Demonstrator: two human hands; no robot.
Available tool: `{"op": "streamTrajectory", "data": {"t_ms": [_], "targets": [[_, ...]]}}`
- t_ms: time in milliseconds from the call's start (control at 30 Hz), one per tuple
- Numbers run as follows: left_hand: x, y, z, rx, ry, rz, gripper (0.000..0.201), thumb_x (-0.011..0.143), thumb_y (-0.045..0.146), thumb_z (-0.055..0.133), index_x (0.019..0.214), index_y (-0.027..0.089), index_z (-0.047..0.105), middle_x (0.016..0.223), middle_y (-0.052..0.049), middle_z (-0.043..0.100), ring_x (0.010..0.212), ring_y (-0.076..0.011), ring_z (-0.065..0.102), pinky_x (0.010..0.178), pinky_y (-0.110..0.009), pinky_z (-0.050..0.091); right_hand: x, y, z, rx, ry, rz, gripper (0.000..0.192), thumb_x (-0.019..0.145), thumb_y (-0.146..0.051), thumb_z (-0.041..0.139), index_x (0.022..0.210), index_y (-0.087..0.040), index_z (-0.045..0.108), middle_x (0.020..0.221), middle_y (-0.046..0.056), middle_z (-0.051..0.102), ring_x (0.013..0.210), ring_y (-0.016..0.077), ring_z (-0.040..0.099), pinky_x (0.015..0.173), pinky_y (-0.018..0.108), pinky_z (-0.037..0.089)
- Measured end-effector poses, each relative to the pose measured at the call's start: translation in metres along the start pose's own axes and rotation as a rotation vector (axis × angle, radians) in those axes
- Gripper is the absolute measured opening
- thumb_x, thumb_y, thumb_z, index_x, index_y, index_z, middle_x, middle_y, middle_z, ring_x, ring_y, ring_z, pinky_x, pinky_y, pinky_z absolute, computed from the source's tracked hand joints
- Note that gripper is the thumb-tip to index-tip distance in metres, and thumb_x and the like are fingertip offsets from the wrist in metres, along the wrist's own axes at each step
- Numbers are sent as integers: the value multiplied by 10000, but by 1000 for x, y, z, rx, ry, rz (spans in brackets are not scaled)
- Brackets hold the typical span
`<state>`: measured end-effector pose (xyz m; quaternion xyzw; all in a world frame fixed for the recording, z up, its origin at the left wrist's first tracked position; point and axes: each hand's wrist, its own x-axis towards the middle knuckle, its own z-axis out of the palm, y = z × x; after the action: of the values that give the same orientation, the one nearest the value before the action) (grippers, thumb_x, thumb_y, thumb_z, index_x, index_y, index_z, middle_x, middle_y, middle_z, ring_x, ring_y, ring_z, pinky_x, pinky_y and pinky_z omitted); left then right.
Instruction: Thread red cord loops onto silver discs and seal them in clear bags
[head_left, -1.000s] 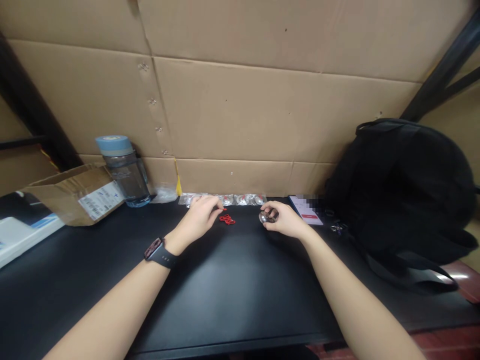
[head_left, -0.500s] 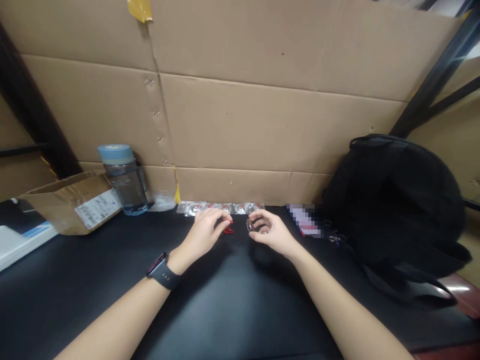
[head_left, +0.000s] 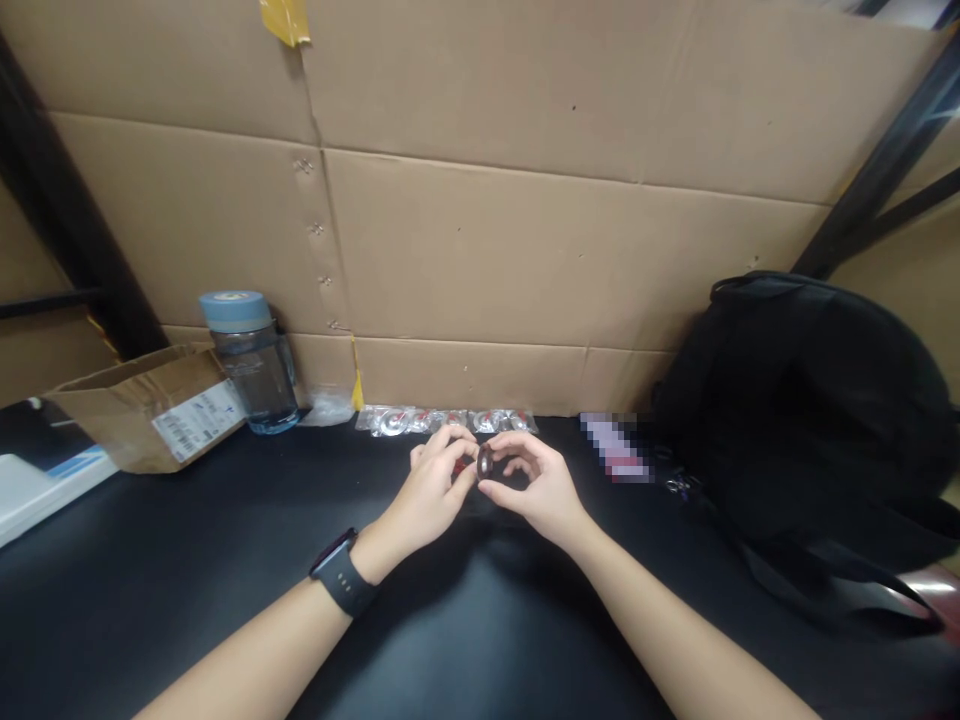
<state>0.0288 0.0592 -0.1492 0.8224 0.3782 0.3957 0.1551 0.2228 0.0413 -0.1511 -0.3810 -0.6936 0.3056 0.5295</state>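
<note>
Your right hand (head_left: 546, 490) pinches dark round disc (head_left: 485, 463), thumb below, fingers above; disc stands nearly edge-on between your two hands, over black table (head_left: 465, 650). Your left hand (head_left: 433, 487) curls at disc's left side, fingertips touching or just beside it; red cord (head_left: 459, 466) shows between thumb and fingers, cannot tell whether gripped. Behind hands, row of clear packets (head_left: 394, 423) along foot of cardboard wall (head_left: 480, 260). Farther left, blue-lidded bottle (head_left: 259, 378) beside cardboard box (head_left: 127, 425). Far right, black backpack (head_left: 825, 410).
</note>
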Motion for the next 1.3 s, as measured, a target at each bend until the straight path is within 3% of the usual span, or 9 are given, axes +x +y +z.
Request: {"op": "streamTrajectory", "data": {"t_ms": [200,433,567,700,967,1100,1200,1300], "targets": [[-3,1,6,-16,-31,-47,150,984,229,490,1010,257,635,1199,-53,606,1152,-240,582,1008,-449,384,0,1,0,-30,-14,-18,299,712,-289,859,947,-228,685,1133,84,708,1004,240,683,774,343,556],[-4,2,10,26,43,-26,136,955,182,514,994,235,634,1190,-63,597,1114,-226,596,990,-417,415,2,8,1,72,-37,49,281,711,-360,874,860,-206,692,1097,76,711,949,217,693,753,315,554],[-4,5,8,90,137,-20,94,943,240,574,917,227,664,1152,-64,601,1124,-245,591,983,-434,412,3,11,1,149,-107,153,290,832,-457,764,927,-197,680,974,51,728,873,191,697,787,316,552],[-3,6,3,166,161,-9,106,924,237,594,897,239,697,1155,-64,609,1163,-269,573,1020,-481,377,2,14,1,85,-172,146,281,925,-473,645,964,-196,678,955,41,711,879,183,676,787,296,535],[-1,5,-1,147,95,57,105,918,242,601,875,237,697,1072,-55,626,1100,-248,586,969,-428,413,4,13,-1,-124,-151,53,137,913,-330,644,861,-205,661,948,27,649,825,157,608,698,260,477],[-1,3,0,65,88,27,156,983,251,495,1052,243,635,1130,-61,639,1094,-230,594,963,-405,431,5,12,-5,-191,-154,30,87,876,-237,651,798,-202,661,982,34,644,882,168,617,704,260,475],[-4,-3,3,96,-8,36,203,988,322,518,1151,291,633,1281,-57,608,1214,-251,546,1030,-449,386,5,13,-8,-228,-164,28,76,853,-193,652,781,-200,677,1027,39,637,928,175,625,728,266,487],[-7,-9,9,166,-136,30,182,957,375,573,1092,311,678,1331,-43,592,1270,-277,506,1049,-489,353,5,14,-10,-238,-164,32,75,846,-178,653,785,-202,690,1062,39,630,944,174,628,745,269,493]]}}
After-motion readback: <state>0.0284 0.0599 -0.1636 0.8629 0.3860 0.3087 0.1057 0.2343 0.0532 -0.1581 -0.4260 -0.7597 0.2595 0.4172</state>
